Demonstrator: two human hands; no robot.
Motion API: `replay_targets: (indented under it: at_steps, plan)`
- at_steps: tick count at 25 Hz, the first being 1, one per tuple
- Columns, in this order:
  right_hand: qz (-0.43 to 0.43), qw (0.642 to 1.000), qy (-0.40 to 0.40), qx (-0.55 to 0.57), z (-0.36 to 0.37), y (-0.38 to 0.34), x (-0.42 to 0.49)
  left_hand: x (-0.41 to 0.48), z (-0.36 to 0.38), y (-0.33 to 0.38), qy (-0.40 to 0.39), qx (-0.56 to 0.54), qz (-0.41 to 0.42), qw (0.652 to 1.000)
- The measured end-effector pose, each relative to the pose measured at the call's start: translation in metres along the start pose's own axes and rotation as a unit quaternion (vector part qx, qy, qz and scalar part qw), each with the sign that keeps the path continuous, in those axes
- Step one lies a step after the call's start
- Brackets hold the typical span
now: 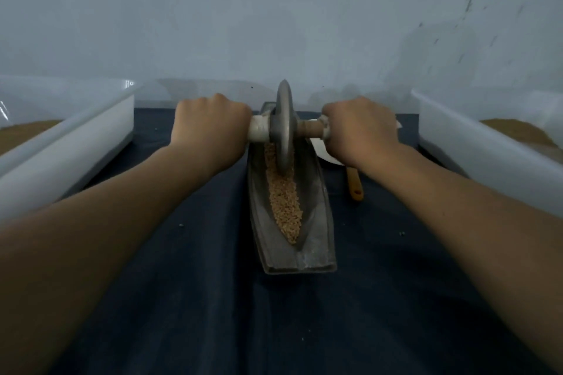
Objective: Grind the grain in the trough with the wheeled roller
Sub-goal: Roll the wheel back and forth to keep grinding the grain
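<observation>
Fingers of the left hand [210,128] and right hand [359,131] curl tight around the 2 handles of the roller [285,128]. Its wheel stands upright in tan grain [286,207], toward the trough's [320,222] far end, on the dark bench [182,253].

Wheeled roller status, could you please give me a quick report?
Left hand and right hand grip the axle handles. Wheel in the grain, far half of trough. Yellow utensil handle beside trough, not blocking.

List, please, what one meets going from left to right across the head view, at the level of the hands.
left white tub → left hand → wheeled roller → right hand → right white tub
</observation>
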State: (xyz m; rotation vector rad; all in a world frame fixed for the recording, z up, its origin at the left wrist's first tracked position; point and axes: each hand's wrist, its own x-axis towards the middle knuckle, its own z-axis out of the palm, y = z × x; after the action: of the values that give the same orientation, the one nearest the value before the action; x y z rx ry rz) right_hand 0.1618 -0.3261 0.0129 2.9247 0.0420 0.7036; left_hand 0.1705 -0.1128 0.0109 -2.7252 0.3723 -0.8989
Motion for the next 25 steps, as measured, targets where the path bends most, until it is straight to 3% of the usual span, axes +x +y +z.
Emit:
replay_targets:
  at_steps: [6,9,16,19,23,25]
  plan:
    - [-0.081,0.994,0.078,-0.008,-0.033,0.020,-0.084,-0.069,-0.031,-0.018,0.093,-0.009,0.078,0.993]
    - [-0.051,0.998,0.035,-0.021,-0.023,0.017,-0.071,-0.057,-0.024,-0.013,0.050,0.019,0.063,0.997]
    - [-0.012,0.998,0.054,-0.035,0.008,-0.003,0.016,0.011,0.012,-0.001,-0.026,-0.023,-0.024,0.999]
    - [-0.043,0.998,0.043,-0.022,-0.005,0.002,-0.014,-0.018,-0.001,-0.006,-0.019,-0.021,0.013,1.000]
    - [-0.112,0.991,0.065,-0.017,-0.034,0.020,-0.074,-0.064,-0.027,-0.021,0.064,-0.031,0.095,0.993]
    - [-0.118,0.990,0.072,-0.019,-0.036,0.020,-0.075,-0.064,-0.025,-0.022,0.048,-0.024,0.085,0.995]
